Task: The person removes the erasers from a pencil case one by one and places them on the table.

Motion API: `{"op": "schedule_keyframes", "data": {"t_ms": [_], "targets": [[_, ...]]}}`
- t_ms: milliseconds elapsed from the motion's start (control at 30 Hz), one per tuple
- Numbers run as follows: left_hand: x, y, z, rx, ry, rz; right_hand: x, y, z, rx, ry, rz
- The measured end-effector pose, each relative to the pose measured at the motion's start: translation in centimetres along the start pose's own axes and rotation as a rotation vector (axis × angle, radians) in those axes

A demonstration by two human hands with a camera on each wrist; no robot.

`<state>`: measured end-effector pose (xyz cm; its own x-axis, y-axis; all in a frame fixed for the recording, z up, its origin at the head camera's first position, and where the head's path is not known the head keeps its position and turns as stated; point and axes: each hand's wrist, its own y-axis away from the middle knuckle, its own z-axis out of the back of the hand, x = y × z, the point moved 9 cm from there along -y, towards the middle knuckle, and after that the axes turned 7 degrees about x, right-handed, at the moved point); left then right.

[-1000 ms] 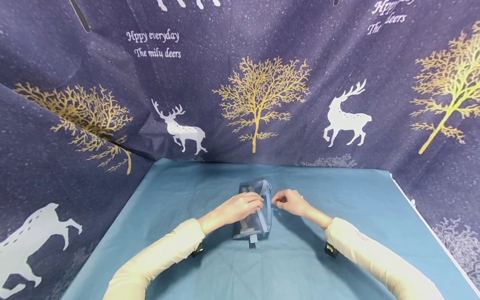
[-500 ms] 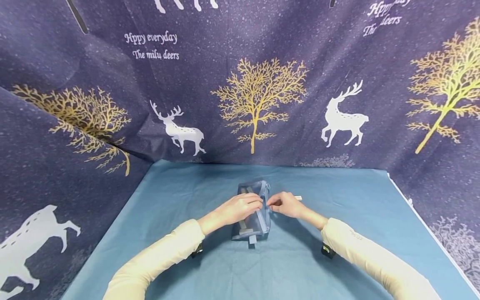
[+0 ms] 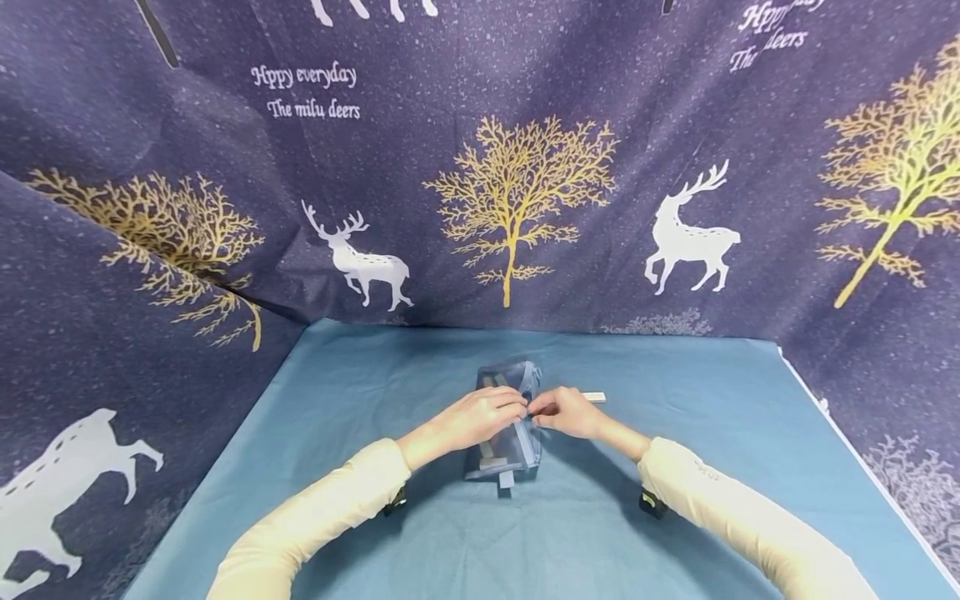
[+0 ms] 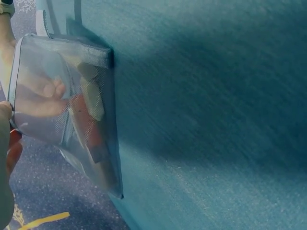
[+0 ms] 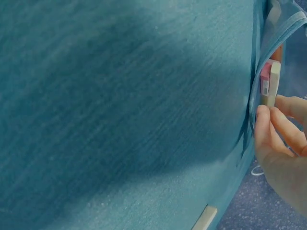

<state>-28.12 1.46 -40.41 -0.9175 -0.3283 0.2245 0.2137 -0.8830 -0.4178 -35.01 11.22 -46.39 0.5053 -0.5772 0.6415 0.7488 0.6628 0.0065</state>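
Observation:
A see-through blue-grey mesh zip pouch (image 3: pixel 517 450) lies on the table, its zipped mouth gaping on the right. My left hand (image 3: pixel 483 414) rests over it and grips the edge of the mouth. Through the mesh in the left wrist view I see a red piece (image 4: pixel 87 120) and an olive-grey piece (image 4: pixel 92 91). My right hand (image 3: pixel 567 412) is at the mouth, its fingertips pinching the lower end of a cream-coloured block (image 5: pixel 274 81). Beside that block shows a pink-and-white piece (image 5: pixel 265 79) with a printed label.
Another cream-coloured block (image 3: pixel 594 397) lies on the blue tablecloth (image 3: pixel 675 392), just behind the right hand. A pale tag (image 3: pixel 506 479) sticks out at the pouch's near end. A dark curtain (image 3: pixel 450 250) with deer and trees stands behind the table.
My right hand has moved left to the pouch's mouth. The cream-coloured block behind it has come into sight on the cloth. The left hand stays on the pouch.

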Motion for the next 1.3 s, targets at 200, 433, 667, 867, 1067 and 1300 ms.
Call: {"op": "schedule_keyframes", "data": {"t_ms": [200,433,667,867,1067,1300], "targets": [[0.0,-0.1,0.2,-0.019,-0.028,-0.005,0.5,-0.1,0.0,0.011,0.015,0.028],[-0.1,-0.2,0.2,-0.026,-0.033,-0.024,0.5,-0.5,-0.7,0.060,0.022,0.059],[-0.2,-0.3,0.1,-0.045,-0.017,-0.022,0.9,-0.5,-1.1,0.104,0.004,0.068],[-0.1,-0.2,0.0,-0.046,-0.018,-0.010,1.1,-0.9,-1.6,0.121,0.003,0.060],[-0.2,0.1,0.0,-0.044,-0.026,-0.011,1.3,-1.3,-2.3,0.153,0.008,0.035],[-0.5,0.0,-0.2,-0.039,-0.027,-0.004,1.6,-1.1,-2.7,0.187,0.002,0.048]]}}
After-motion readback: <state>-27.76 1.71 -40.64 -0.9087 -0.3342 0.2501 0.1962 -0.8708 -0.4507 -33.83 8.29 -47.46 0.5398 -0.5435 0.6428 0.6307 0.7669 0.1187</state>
